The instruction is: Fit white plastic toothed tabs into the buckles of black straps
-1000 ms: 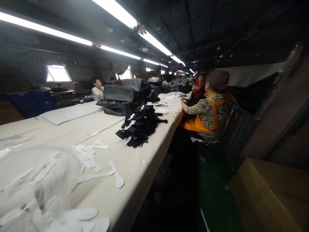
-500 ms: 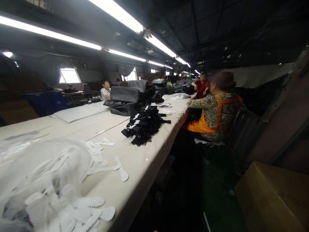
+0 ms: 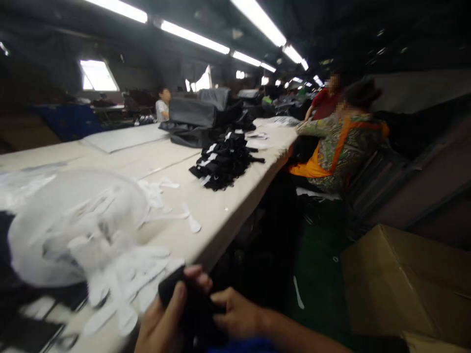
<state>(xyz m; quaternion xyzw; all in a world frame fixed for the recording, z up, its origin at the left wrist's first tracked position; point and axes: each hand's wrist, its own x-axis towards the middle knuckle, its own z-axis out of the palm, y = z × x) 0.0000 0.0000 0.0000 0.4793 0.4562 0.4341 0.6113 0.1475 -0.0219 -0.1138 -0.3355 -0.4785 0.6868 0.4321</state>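
Observation:
My left hand (image 3: 165, 318) is closed round a dark folded fabric piece (image 3: 200, 309), thumb on top and fingertips showing beyond it. At its right side, my right hand (image 3: 237, 311) pinches the same black fabric. The exact kind of fabric item is blurred and dark. Just beyond my hands, on the table edge, lie loose white strips with rounded ends (image 3: 123, 314), some with toothed sides. They spill from a translucent plastic bag (image 3: 37, 235). Farther along the table sits a pile of black strap-like bundles with white tabs (image 3: 224, 162).
Black bags (image 3: 193, 113) are stacked farther down the long cream-covered table (image 3: 221, 215). A person in a patterned top and orange apron (image 3: 338, 147) sits at its right side, near a person in red (image 3: 326, 103). A cardboard box (image 3: 401, 284) stands on the green floor at right.
Both my hands have come into view at the bottom, holding the black fabric. The camera view has tilted downward, so the table and people appear higher and slanted.

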